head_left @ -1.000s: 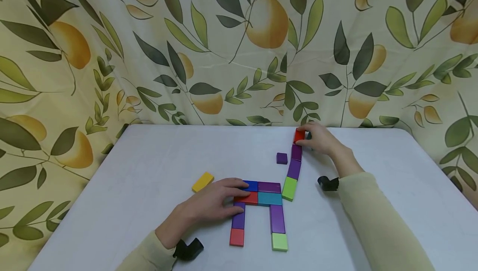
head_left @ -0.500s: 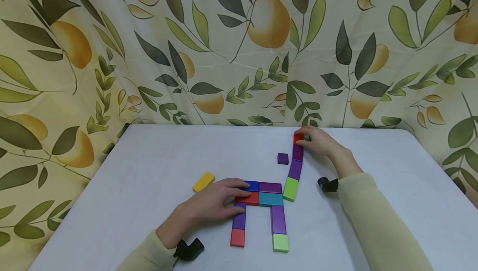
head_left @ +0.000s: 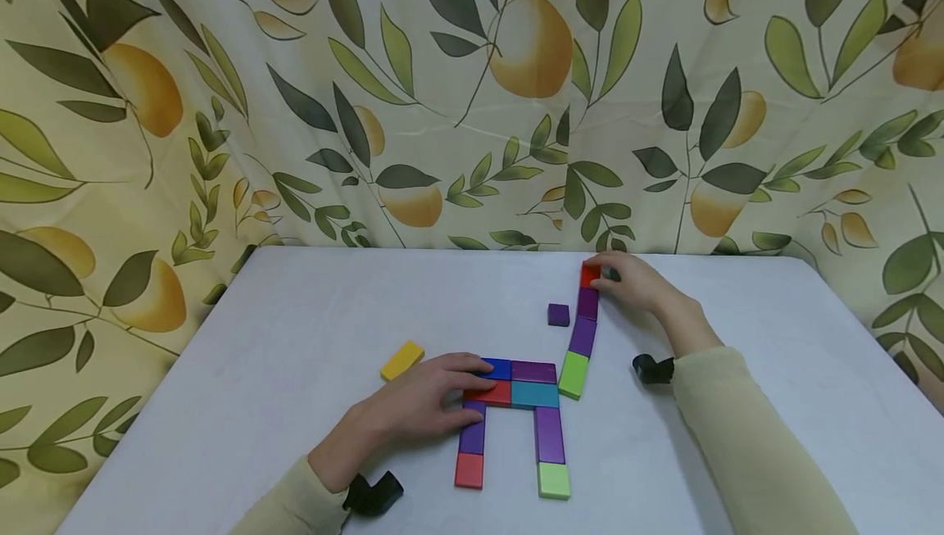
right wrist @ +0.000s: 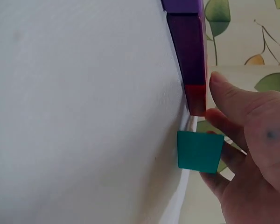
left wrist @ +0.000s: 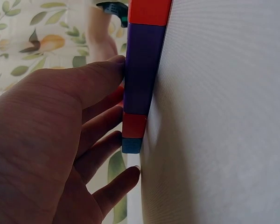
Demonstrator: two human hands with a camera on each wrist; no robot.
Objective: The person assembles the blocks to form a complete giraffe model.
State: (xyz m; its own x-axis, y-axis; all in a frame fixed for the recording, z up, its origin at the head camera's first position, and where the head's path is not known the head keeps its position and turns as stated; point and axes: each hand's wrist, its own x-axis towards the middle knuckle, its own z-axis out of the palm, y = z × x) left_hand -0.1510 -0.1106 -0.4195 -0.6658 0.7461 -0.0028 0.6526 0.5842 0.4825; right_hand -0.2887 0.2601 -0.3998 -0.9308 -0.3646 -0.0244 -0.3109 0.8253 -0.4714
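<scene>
My left hand [head_left: 413, 404] lies over the left side of a flat block figure, its fingers fairly straight. Fingertips touch a blue block [head_left: 498, 369] and a red block [head_left: 499, 392]; the thumb touches a purple block [left wrist: 143, 70]. At the far table edge, my right hand [head_left: 633, 279] pinches a small red block [head_left: 590, 275] between thumb and index finger. That block ends a slanting row of a dark purple block [head_left: 587, 303], a purple block [head_left: 583, 336] and a light green block [head_left: 573, 374]. A teal block [right wrist: 200, 151] sits by the right hand's lower fingers, mostly hidden in the head view.
On the white table [head_left: 295, 314], a loose yellow block [head_left: 402, 360] lies left of the figure and a small dark purple block [head_left: 558, 315] left of the slanting row. A patterned curtain [head_left: 472, 109] hangs behind the table. Both wrists wear black cameras [head_left: 374, 492].
The red block under my right hand has straightened slightly into line with the dark purple block. The left hand stays where it was.
</scene>
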